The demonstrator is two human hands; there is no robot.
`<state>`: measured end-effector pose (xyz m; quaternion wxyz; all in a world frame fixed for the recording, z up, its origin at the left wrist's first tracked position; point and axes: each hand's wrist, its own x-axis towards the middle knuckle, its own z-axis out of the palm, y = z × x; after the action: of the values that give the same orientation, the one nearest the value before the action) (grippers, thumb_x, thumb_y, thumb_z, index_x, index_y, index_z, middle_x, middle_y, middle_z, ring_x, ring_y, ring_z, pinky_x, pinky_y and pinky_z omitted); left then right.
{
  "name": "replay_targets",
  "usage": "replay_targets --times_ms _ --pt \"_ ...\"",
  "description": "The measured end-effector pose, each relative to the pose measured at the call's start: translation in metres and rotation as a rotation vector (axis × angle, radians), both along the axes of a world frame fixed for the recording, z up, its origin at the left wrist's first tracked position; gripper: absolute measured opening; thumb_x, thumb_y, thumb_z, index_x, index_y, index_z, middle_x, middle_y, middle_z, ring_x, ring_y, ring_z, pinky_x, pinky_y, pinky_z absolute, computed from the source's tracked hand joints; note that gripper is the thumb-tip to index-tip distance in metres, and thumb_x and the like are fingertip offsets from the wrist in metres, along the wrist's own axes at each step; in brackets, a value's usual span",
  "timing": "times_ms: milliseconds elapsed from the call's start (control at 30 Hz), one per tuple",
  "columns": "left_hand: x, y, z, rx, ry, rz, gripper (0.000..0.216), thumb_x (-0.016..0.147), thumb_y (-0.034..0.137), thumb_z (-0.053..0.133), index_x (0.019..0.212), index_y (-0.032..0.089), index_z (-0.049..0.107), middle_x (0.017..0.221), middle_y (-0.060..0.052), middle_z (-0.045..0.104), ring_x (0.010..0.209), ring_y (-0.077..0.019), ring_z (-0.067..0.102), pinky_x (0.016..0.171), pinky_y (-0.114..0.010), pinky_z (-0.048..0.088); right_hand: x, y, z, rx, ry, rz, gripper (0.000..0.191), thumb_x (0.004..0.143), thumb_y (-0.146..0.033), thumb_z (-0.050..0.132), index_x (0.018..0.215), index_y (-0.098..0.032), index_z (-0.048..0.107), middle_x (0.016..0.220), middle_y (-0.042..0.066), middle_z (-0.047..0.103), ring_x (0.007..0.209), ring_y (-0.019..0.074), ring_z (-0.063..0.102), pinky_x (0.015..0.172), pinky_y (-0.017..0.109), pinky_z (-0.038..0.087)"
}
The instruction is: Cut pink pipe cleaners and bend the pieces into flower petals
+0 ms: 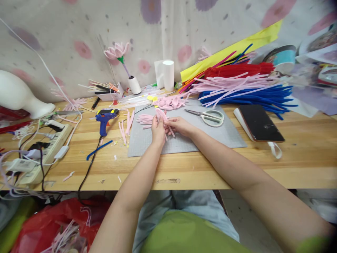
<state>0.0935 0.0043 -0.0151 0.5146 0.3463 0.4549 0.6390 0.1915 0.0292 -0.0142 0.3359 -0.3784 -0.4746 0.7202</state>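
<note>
Green cloth (pixel 189 233) is seen at six o'clock, below the table. Above the grey mat (pixel 226 137), a pink fuzzy piece (pixel 161 114) is gripped by the left hand (pixel 158 131) and pinched lower down by the right hand (pixel 181 126). From there, scissors (pixel 213 119) are laid at three o'clock (blades pointed toward nine), pink petals (pixel 170 102) are heaped at twelve, and a blue glue gun (pixel 104 123) is placed at nine.
</note>
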Motion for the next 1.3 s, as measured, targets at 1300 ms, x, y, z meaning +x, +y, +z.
replay_targets --times_ms 1300 --pt "-0.017 0.018 0.006 -0.059 -0.072 0.236 0.025 0.084 0.036 0.05 0.079 0.012 0.058 0.082 -0.01 0.071 0.084 -0.0166 0.068 0.08 -0.028 0.049 -0.015 -0.007 0.008 0.237 -0.306 0.15 0.023 0.079 -0.028 0.059 0.063 -0.012 0.062 0.055 0.001 0.061 0.044 0.0078 0.052 0.043 0.018 0.041"
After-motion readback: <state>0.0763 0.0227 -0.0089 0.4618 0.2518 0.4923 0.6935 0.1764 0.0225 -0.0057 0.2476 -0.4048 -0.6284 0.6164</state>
